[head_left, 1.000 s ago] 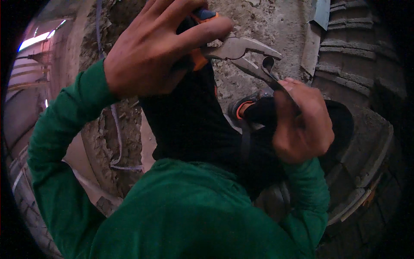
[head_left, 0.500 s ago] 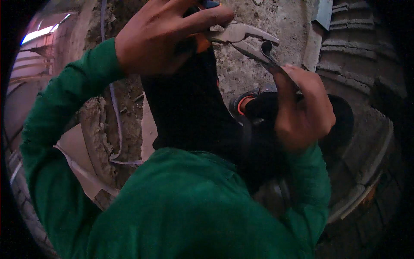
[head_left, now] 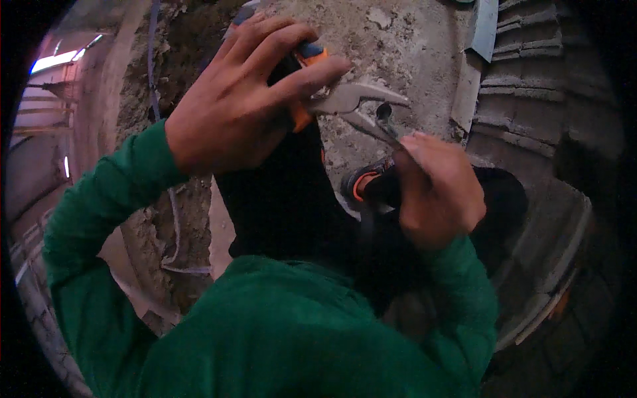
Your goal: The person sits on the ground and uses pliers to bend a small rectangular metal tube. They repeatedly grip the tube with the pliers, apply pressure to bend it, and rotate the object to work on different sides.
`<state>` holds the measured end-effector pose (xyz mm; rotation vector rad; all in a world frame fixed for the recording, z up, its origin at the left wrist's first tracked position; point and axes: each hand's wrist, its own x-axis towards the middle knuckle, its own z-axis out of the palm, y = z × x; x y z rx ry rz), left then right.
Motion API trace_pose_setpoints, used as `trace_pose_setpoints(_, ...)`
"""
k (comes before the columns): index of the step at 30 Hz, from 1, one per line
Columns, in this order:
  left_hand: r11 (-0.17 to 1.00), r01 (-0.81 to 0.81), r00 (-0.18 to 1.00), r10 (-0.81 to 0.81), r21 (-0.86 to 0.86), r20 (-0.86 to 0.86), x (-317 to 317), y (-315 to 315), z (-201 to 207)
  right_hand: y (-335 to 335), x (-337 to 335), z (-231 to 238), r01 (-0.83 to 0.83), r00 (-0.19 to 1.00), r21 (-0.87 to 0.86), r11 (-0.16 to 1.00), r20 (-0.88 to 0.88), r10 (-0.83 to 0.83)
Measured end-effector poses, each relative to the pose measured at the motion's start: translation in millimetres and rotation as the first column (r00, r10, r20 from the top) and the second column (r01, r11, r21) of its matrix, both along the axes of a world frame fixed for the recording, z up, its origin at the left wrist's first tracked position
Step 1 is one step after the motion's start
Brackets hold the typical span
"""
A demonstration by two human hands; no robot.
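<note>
My left hand (head_left: pixel 229 109) is wrapped round a pair of pliers with orange and dark blue grips. The metal jaws of the pliers (head_left: pixel 342 101) point right and stand apart. Between them shows the curled end of a thin dark strip (head_left: pixel 383 113), perhaps metal. My right hand (head_left: pixel 441 189) pinches the other part of this strip, mostly hidden by the fingers. The lower jaw lies close against the strip; whether they touch I cannot tell. Both hands are held in front of my body, above my dark-trousered legs (head_left: pixel 279 205).
Rough concrete ground (head_left: pixel 424 40) lies beyond my hands. Stacked grey slabs (head_left: pixel 521 93) line the right side, beside a pale board (head_left: pixel 486 30). A pale cord (head_left: pixel 154 73) runs along the left. My shoe (head_left: pixel 355 186) with orange trim rests below the pliers.
Both hands, with the pliers and the strip, appear lower and a little further left in the picture; the surroundings have shifted left too. More of the orange and blue grip shows. Both grips are kept.
</note>
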<state>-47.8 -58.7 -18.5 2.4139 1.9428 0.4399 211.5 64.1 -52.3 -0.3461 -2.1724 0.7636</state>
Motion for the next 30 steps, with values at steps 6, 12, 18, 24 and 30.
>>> trace_pose_setpoints(6, 0.999, 0.022, 0.997, -0.02, -0.034, 0.073, -7.2, 3.2, -0.6, 2.0, -6.1, 4.0, -0.011, 0.999, -0.006, 1.0, 0.05, 0.011)
trace_pose_setpoints(12, 0.999, 0.035, 0.999, -0.034, -0.031, 0.04, -10.8, 3.8, 0.6, 0.6, -9.9, 8.0, -0.001, 1.0, 0.002, 1.0, 0.031, 0.001)
trace_pose_setpoints(18, 0.99, 0.144, 0.988, -0.143, 0.01, -0.053, -26.8, 8.8, -12.1, 4.0, -8.3, 10.5, -0.028, 0.999, -0.006, 1.0, 0.03, 0.028)
trace_pose_setpoints(24, 0.994, 0.105, 0.993, -0.105, -0.007, 0.046, -15.2, 6.4, 8.4, 1.5, -8.6, 11.9, -0.022, 1.0, -0.012, 1.0, 0.017, 0.022)
trace_pose_setpoints(30, 0.993, 0.107, 0.994, -0.106, -0.047, 0.026, -14.6, 7.6, 15.2, 6.7, -13.5, 7.7, -0.001, 1.0, 0.0, 1.0, -0.031, 0.001)
